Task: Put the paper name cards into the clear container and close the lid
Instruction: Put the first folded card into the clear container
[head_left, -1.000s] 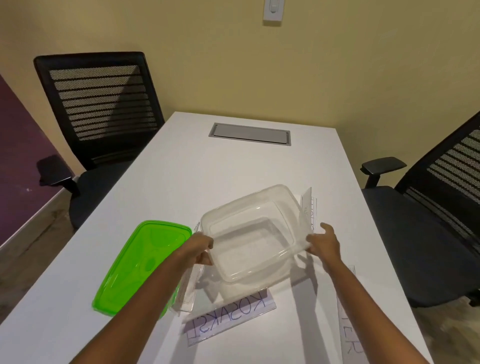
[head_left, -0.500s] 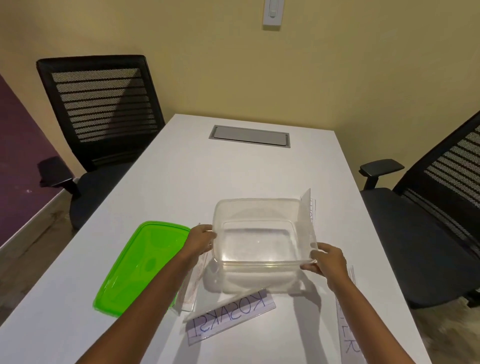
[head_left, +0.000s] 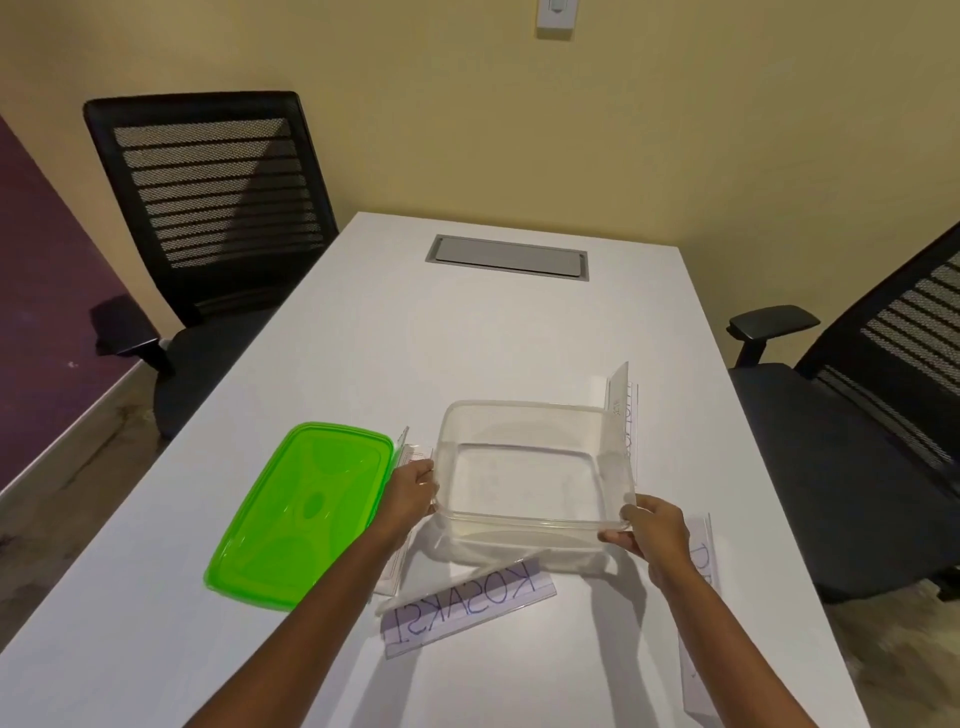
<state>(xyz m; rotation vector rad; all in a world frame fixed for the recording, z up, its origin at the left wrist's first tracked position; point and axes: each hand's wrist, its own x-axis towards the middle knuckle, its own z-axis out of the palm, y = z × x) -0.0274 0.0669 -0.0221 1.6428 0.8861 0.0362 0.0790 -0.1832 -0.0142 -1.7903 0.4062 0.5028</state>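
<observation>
An empty clear container (head_left: 524, 415) sits level in front of me, mouth up. My left hand (head_left: 413, 491) grips its left wall and my right hand (head_left: 649, 530) grips its near right corner. The green lid (head_left: 304, 512) lies flat on the table to the left. A name card reading KOSAKI (head_left: 467, 603) lies just in front of the container. Another card (head_left: 621, 402) stands behind its right side, one card (head_left: 698, 597) lies at the right edge, and one (head_left: 408, 452) is partly hidden by my left hand.
The white table (head_left: 467, 338) has a grey cable hatch (head_left: 506, 258) at its far end. A black mesh chair (head_left: 218, 208) stands at the left, another (head_left: 857, 415) at the right. A wall switch (head_left: 556, 15) is on the yellow wall.
The container was tilted with its mouth toward me; it now sits level, lower and nearer. My right hand slid from its right side to the near right corner.
</observation>
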